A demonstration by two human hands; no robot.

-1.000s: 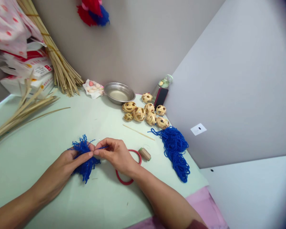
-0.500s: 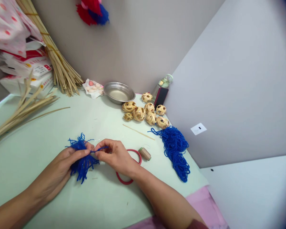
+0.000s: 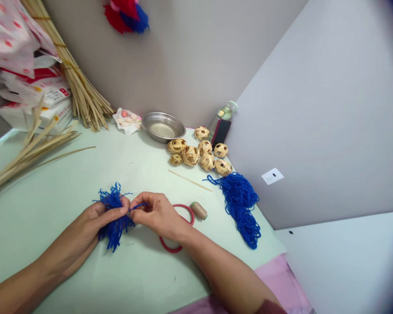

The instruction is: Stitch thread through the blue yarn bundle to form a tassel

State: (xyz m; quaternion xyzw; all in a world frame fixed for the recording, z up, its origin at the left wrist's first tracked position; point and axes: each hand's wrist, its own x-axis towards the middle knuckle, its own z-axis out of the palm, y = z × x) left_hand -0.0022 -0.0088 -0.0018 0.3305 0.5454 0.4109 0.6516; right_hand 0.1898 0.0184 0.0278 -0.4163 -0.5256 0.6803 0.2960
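Note:
A bundle of blue yarn strands (image 3: pixel 114 213) lies across my left hand (image 3: pixel 88 224), whose fingers close round its middle. My right hand (image 3: pixel 157 214) pinches a single blue strand (image 3: pixel 138 206) that runs to the bundle's middle, thumb and fingers pressed together right beside my left fingertips. Both hands rest low over the pale green table (image 3: pixel 52 192). A red ring (image 3: pixel 178 226) lies partly under my right wrist.
A small thread spool (image 3: pixel 199 210) and a thin stick (image 3: pixel 190 180) lie right of my hands. A heap of blue yarn (image 3: pixel 242 205), several woven balls (image 3: pixel 199 155), a metal bowl (image 3: pixel 163 127), a phone (image 3: pixel 221 133) and bamboo strips (image 3: pixel 32 146) stand further back.
The bundle shifted slightly left and back in my left hand. My right hand stayed pinched on the strand and drew a little closer to the left fingertips.

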